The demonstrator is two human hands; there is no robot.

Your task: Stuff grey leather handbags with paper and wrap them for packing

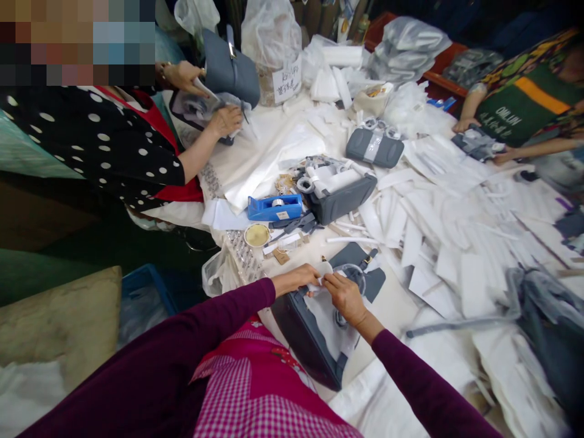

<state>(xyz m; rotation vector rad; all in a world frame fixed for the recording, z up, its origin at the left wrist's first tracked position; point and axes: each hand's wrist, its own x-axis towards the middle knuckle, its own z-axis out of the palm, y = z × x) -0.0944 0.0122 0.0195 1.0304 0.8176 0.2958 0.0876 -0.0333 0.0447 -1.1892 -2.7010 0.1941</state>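
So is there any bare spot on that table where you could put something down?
Hardly. The clearest patch is the plain white sheet between the co-worker's forearm and the blue tape dispenser. A smaller strip lies right of the grey bag under the person's hands. The right side is heaped with white paper strips, and the far end with plastic bags.

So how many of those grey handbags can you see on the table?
5 clearly: one under the wearer's hands, one beside the blue tape dispenser, one further back, one upright by the polka-dot sleeve, one at the right edge. Others may hide under paper.
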